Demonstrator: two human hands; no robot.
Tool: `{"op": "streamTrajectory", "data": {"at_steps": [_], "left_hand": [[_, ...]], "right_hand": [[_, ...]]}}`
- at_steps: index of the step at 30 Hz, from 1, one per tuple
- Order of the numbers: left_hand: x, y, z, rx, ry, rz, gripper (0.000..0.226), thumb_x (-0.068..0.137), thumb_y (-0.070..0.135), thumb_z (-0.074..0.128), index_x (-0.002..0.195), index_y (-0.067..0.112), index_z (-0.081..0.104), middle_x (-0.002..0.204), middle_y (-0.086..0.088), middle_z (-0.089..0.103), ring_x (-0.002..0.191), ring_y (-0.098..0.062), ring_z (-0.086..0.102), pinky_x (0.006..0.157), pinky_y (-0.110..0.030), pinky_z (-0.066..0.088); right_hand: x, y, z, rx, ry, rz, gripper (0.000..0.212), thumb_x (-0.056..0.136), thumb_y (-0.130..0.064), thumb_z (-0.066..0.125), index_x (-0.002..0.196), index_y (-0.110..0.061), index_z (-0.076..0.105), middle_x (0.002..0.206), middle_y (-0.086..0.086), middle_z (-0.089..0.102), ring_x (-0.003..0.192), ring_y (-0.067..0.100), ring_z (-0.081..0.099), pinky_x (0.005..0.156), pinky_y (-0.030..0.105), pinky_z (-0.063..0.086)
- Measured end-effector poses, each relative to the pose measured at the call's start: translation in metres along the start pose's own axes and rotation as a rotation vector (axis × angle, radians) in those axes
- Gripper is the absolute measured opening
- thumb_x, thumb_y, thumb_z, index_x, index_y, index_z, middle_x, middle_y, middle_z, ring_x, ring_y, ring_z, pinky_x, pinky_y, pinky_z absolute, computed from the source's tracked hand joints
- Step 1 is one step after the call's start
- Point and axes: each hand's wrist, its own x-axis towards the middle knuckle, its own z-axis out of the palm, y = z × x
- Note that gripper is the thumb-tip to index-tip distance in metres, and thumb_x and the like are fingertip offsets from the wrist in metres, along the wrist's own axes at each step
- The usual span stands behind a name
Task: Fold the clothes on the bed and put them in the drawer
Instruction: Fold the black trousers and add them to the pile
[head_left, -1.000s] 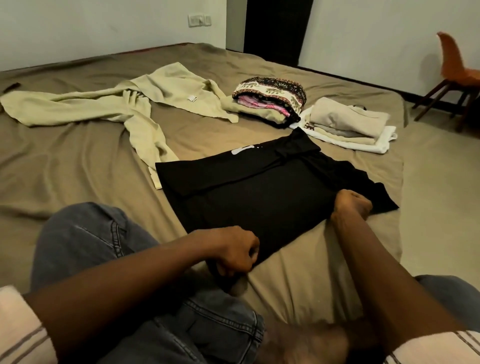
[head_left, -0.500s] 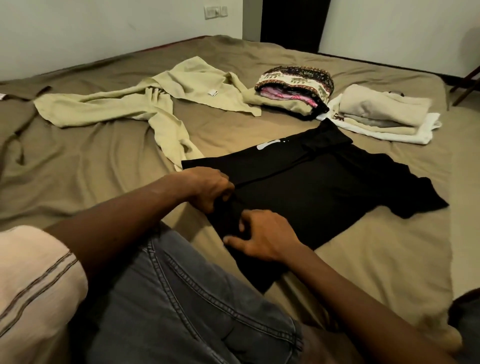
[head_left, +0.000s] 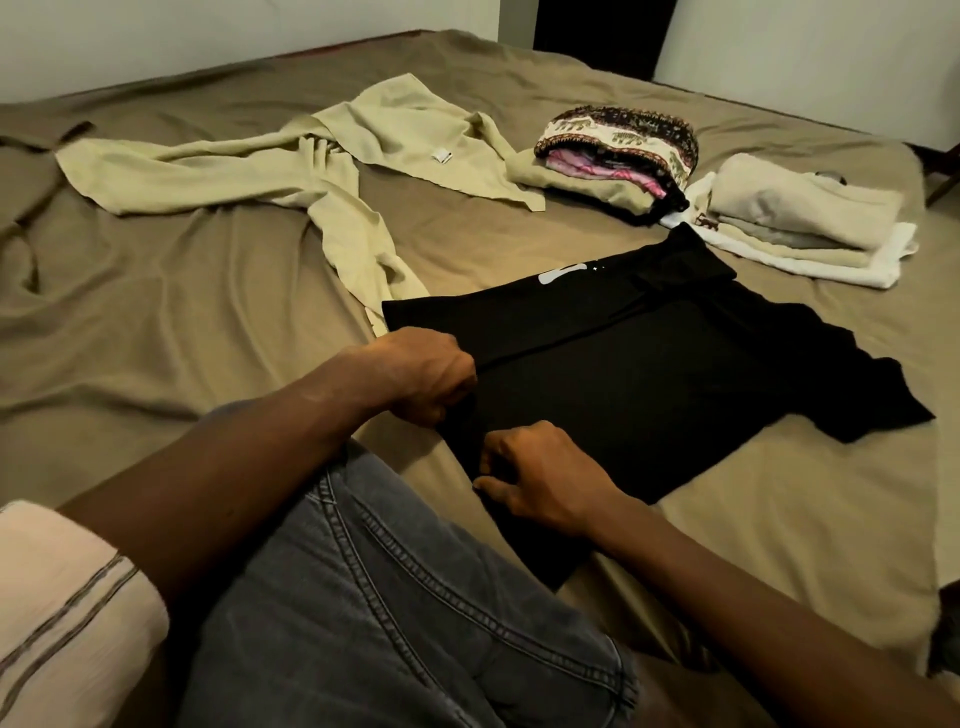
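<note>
Both hands grip the black shirt (head_left: 649, 374): left hand (head_left: 421, 382) closed on its folded left edge, right hand (head_left: 540, 486) pinching the near hem with curled fingers. A second ago the right hand was at the shirt's right side. The shirt lies flat on the bed (head_left: 156, 338), left side folded over, right sleeve spread.
</note>
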Motion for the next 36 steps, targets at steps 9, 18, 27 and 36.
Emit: {"op": "streamTrajectory", "data": {"at_steps": [9,18,27,36], "left_hand": [[-0.001,0.026,-0.020,0.073,-0.106,-0.048,0.017,0.092,0.041,0.062,0.084,0.028,0.055,0.085,0.003,0.059,0.073,-0.013,0.059,0.064,-0.031,0.053],[0.014,0.139,-0.038,-0.338,0.020,0.215,0.054,0.083,0.081,0.053,0.085,0.027,0.061,0.079,0.006,0.062,0.070,-0.015,0.058,0.065,-0.033,0.049],[0.041,0.190,-0.057,-0.278,-0.153,0.105,0.030,0.095,0.030,0.068,0.121,0.018,0.061,0.115,-0.003,0.059,0.098,-0.020,0.061,0.085,-0.039,0.056],[0.040,0.108,-0.077,-0.645,-0.114,-0.092,0.029,0.087,0.029,0.062,0.115,0.022,0.064,0.105,-0.002,0.067,0.097,-0.021,0.066,0.087,-0.036,0.056]], "right_hand": [[-0.026,0.010,0.007,0.253,0.035,0.073,0.025,0.095,-0.051,0.065,0.102,-0.029,0.075,0.096,-0.009,0.074,0.084,0.004,0.068,0.077,0.034,0.060],[-0.087,0.147,-0.049,0.364,0.743,0.965,0.064,0.091,-0.037,0.070,0.140,-0.003,0.047,0.136,0.024,0.055,0.121,0.040,0.058,0.102,0.043,0.049],[-0.047,0.188,-0.095,0.799,1.058,1.248,0.079,0.091,-0.016,0.070,0.155,-0.017,0.025,0.148,0.018,0.047,0.127,0.037,0.057,0.100,0.044,0.054],[0.005,0.219,-0.121,0.819,1.418,1.106,0.034,0.079,-0.020,0.064,0.111,-0.029,0.071,0.123,0.002,0.067,0.106,0.023,0.067,0.102,0.038,0.053]]}}
